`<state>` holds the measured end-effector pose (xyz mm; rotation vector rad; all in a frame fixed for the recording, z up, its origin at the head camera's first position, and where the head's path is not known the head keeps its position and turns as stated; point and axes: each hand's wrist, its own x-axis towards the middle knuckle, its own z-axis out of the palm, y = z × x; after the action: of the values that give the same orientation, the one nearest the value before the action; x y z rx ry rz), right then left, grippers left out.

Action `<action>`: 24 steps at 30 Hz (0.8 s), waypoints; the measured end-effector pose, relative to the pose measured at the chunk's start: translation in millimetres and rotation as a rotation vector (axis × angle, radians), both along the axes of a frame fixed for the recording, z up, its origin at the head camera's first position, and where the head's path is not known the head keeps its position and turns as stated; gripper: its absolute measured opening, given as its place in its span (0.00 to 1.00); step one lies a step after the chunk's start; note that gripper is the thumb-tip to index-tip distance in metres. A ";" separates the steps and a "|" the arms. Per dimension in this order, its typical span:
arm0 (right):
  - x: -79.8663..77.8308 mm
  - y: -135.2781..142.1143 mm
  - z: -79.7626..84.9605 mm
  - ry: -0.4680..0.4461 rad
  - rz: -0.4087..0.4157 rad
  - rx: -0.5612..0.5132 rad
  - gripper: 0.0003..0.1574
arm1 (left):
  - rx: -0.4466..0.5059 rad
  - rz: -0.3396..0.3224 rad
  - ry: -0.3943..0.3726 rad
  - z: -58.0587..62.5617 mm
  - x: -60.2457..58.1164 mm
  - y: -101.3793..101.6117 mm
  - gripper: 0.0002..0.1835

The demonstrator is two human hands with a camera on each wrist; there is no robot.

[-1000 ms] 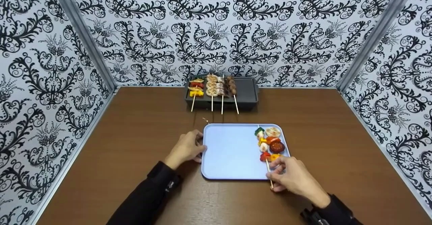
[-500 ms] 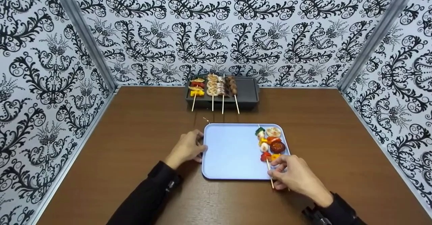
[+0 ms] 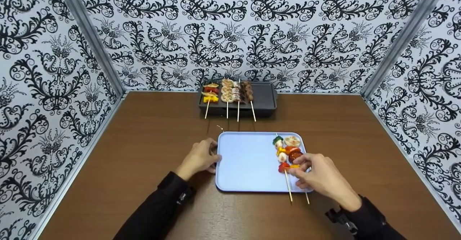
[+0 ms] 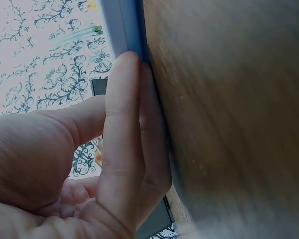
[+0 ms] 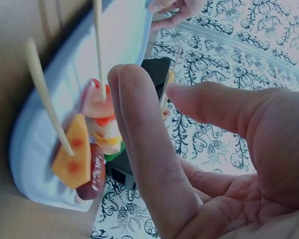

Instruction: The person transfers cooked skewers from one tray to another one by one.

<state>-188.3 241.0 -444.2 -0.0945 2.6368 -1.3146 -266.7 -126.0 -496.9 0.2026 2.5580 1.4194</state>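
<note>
A pale blue tray [image 3: 248,164] lies on the table. My left hand [image 3: 198,159] holds its left rim, thumb at the upper edge and fingers along the outer side, as the left wrist view shows. On the tray's right side lie two skewers side by side: a vegetable skewer [image 3: 282,157] with green, white, yellow and red pieces, and a second skewer [image 3: 292,141] with a pale round slice and orange, dark red and yellow pieces. My right hand [image 3: 322,177] hovers over their lower ends, partly covering the second skewer. Its thumb and fingers are apart, with nothing between them.
A dark grill plate [image 3: 263,94] stands at the back, bearing several skewers [image 3: 227,92] whose sticks point toward me. Brown tabletop [image 3: 155,124] surrounds the tray. Patterned walls [image 3: 230,34] enclose the table on the left, back and right.
My right hand has let go of the vegetable skewer's stick and moved up and slightly right, uncovering both stick ends. My left hand and the tray stay nearly where they were.
</note>
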 end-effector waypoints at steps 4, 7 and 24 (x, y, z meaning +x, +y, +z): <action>-5.5 0.2 2.9 0.019 0.007 -0.003 0.25 | -0.001 0.004 -0.004 -0.6 -0.1 0.0 0.26; -10.2 -0.3 4.5 0.040 0.014 0.000 0.20 | -0.001 0.010 -0.012 -0.5 -0.2 0.2 0.26; -46.4 -6.2 17.6 0.146 0.015 -0.016 0.19 | -0.001 0.007 -0.020 1.4 -0.6 0.7 0.27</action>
<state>-234.7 234.8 -426.6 -0.2201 2.7391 -1.3738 -267.3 -125.2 -495.5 0.1781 2.5461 1.4152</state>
